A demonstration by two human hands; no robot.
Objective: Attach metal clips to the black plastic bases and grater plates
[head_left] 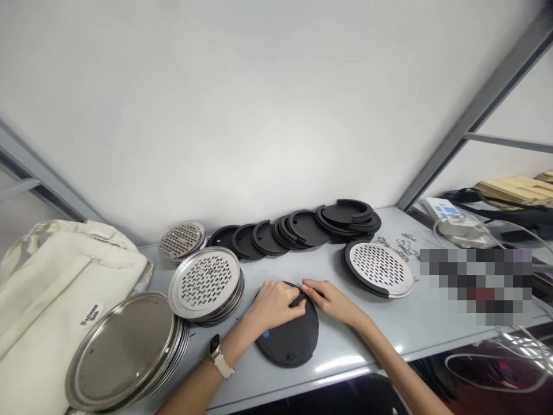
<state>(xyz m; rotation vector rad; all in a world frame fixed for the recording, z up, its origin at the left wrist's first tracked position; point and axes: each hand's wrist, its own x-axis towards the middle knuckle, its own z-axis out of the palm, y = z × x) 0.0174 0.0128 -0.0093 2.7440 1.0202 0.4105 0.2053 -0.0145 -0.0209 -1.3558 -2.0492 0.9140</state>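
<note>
A black round disc (291, 346) lies on the grey shelf in front of me, with a blue dot at its left and a small hole near its front edge. My left hand (276, 305), with a watch on the wrist, reaches over the disc's far part; its fingers are curled at the far rim and the thumb points right. The fingertips of my right hand (326, 297) are pressed together at the disc's far right rim, close to the left fingers. Whatever lies between those fingertips is too small or hidden to make out.
At left stand a stack of plain metal discs (125, 346), perforated metal grater discs (207, 279) and a cream bag (56, 276). Several black round holders (306, 227) line the wall. A grater disc in a black holder (382, 268) and small metal clips (404, 248) lie right.
</note>
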